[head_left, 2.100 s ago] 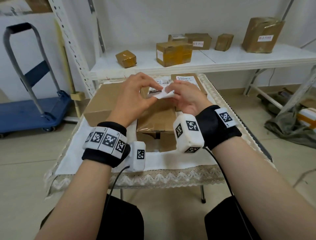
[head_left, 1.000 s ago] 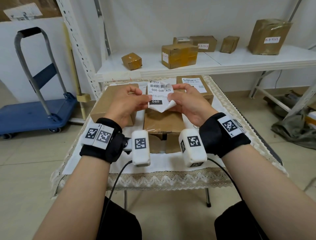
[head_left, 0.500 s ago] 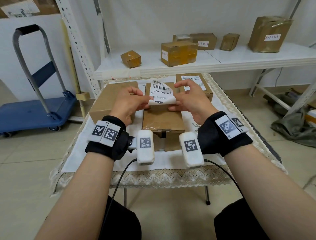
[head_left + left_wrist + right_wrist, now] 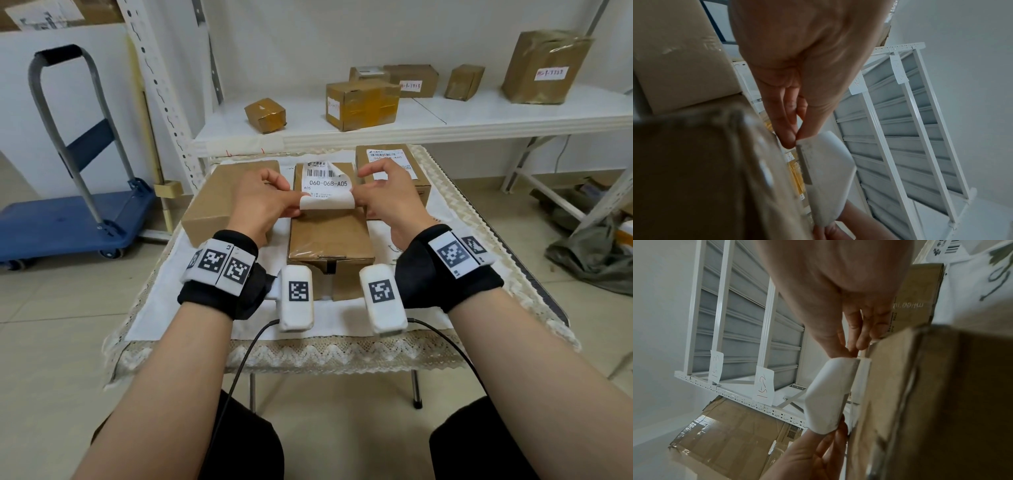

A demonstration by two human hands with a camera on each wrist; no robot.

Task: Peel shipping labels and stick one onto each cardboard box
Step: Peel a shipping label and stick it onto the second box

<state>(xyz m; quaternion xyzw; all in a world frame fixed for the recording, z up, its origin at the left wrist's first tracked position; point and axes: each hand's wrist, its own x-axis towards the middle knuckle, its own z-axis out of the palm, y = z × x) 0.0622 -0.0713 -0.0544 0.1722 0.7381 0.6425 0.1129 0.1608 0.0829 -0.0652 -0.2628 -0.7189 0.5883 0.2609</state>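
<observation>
Label (image 4: 327, 192) paper, near edge curled, pinched by both hands over box (image 4: 330, 236).

Shipping label (image 4: 327, 183) over the middle box (image 4: 330, 236) reads "060-06B-A05", "A05" beneath it; the far-right box's label (image 4: 387, 158) shows the same code, partly hidden.

The small print on the label (image 4: 327, 186) cannot be read; the middle box (image 4: 694, 178) is blurred in the left wrist view.
</observation>
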